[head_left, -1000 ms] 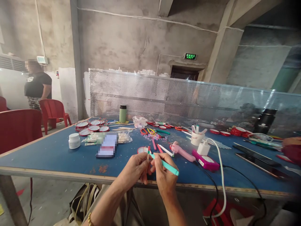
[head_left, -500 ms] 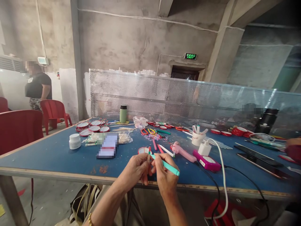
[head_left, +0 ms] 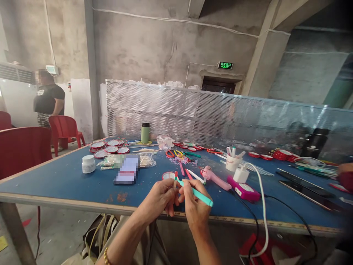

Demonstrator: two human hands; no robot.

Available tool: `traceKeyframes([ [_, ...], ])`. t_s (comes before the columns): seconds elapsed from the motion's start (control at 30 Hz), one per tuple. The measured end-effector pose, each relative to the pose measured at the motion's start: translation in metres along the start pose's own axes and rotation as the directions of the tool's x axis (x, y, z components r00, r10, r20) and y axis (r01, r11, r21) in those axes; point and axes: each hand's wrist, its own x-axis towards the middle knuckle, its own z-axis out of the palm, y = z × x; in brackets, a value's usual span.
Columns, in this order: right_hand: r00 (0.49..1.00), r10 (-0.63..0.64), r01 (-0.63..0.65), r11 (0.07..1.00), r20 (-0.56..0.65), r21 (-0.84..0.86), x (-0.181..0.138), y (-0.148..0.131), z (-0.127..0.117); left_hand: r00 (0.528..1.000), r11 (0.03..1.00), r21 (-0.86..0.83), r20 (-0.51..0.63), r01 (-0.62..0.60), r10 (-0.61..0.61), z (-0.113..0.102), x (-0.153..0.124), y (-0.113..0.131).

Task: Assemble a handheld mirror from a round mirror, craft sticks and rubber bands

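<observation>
My left hand (head_left: 162, 197) pinches a thin flat wooden stick (head_left: 175, 177) upright near the table's front edge. The stick's upper end is red, with a patch of green below it. In my right hand (head_left: 196, 211) is a turquoise marker pen (head_left: 203, 197), gripped like a writing tool, its tip at the stick's green part. My fingers hide the lower stretch of the stick. Just behind my hands lies a round red-rimmed disc (head_left: 167, 176). Pink and white pens (head_left: 196, 176) rest to the right of it.
A phone (head_left: 127, 168) and a white jar (head_left: 88, 164) stand left. Red-rimmed discs (head_left: 111, 149) lie behind them. On the right are a pink hot tool (head_left: 216, 179), a purple device (head_left: 244, 188) with cables, and a paper cup (head_left: 232, 163) of pens. A person (head_left: 51, 97) stands far left.
The view has shifted slightly, so the scene sits a little further right. Both hands keep almost the same pose, the marker tip still at the stick.
</observation>
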Motion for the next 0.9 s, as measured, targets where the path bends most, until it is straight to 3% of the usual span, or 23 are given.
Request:
traceKeyframes([
  [0.9,1.0,-0.005,0.004,1.0,0.014,0.02,-0.0003,0.0042,-0.0004,1.0,1.0,0.003,0.001,0.0,0.0,-0.001,0.0,-0.0018],
])
